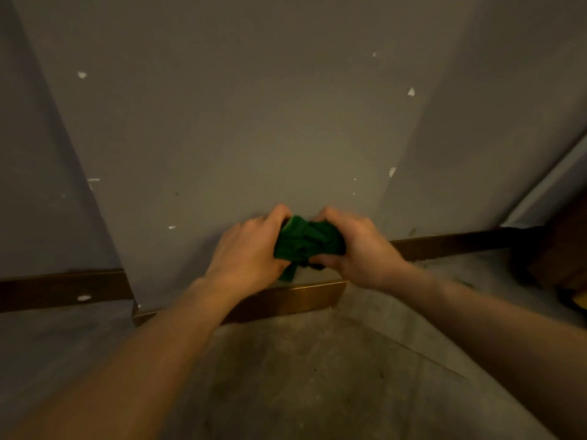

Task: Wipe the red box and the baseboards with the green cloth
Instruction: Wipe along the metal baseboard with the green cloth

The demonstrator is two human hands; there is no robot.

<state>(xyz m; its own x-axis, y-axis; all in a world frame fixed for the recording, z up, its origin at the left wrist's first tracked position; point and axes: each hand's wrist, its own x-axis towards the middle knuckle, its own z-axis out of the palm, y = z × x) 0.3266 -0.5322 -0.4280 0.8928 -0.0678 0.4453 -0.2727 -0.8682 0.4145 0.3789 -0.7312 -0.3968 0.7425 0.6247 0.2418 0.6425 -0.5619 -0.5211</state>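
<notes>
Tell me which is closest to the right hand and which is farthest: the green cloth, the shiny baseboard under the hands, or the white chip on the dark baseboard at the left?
From the right hand, in the head view:
1. Green cloth: gripped in that hand, bunched between both hands.
2. Shiny baseboard: just below the hands, along the middle wall.
3. White chip: far off to the left, on the dark baseboard.

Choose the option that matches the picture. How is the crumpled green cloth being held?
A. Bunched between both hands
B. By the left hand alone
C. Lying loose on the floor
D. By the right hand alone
A: the crumpled green cloth is bunched between the left hand and the right hand, above the brown wooden baseboard.
</notes>
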